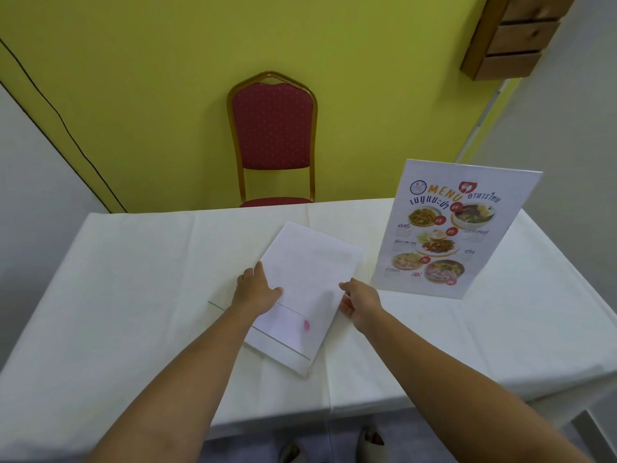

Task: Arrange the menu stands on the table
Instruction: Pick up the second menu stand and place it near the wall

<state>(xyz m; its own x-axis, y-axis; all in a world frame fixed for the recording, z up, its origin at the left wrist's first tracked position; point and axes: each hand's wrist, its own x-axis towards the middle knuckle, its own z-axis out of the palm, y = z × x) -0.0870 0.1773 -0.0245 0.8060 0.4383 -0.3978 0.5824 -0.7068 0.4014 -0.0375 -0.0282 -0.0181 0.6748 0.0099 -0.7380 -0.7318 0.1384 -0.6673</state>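
A clear acrylic menu stand [302, 295] with a white sheet in it lies tilted at the middle of the table [133, 295], blank side toward me. My left hand [255, 289] grips its left edge, thumb over the sheet. At the stand's right edge, my right hand [360, 304] holds it with curled fingers. A second menu stand [457, 228] is upright at the right of the table, its printed food menu facing me.
A white cloth covers the table. A red padded chair [272, 128] with a gold frame is pushed in at the far side against a yellow wall. A wooden box [514, 31] hangs at the upper right. My feet show below the table's near edge.
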